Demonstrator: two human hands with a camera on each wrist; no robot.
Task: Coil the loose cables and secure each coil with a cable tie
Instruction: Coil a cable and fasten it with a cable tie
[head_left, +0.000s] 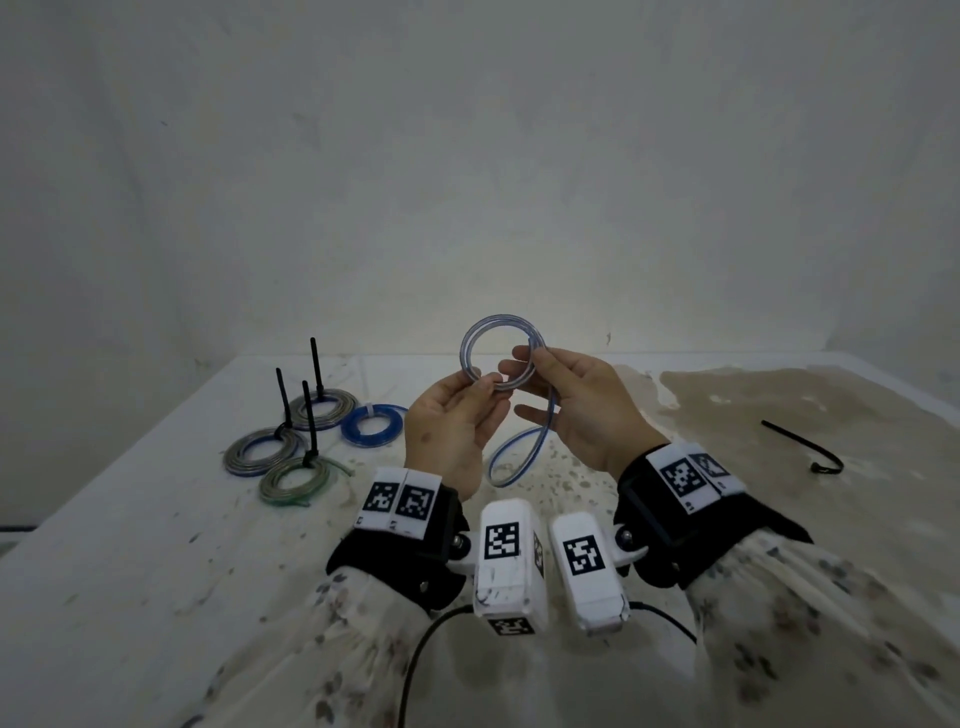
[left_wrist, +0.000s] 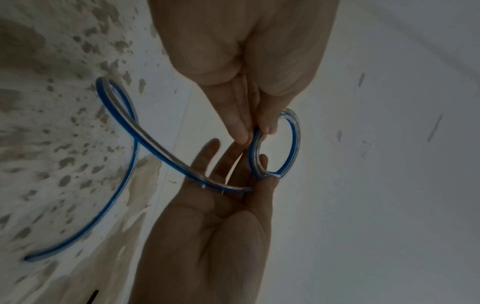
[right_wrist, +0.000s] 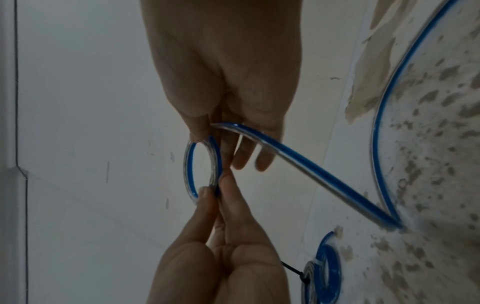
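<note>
Blue-striped clear plastic cable (head_left: 501, 358) forms a ring above the stained white table (head_left: 156, 519); left hand (head_left: 449, 436) and right hand (head_left: 582, 410) both pinch it.

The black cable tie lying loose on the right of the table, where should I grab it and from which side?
Take the cable tie by its straight strap, near the middle, pinching from above with the right hand. It lies flat on the table with its near end curled into a hook, so the straight run likely gives the easiest grip.
</note>
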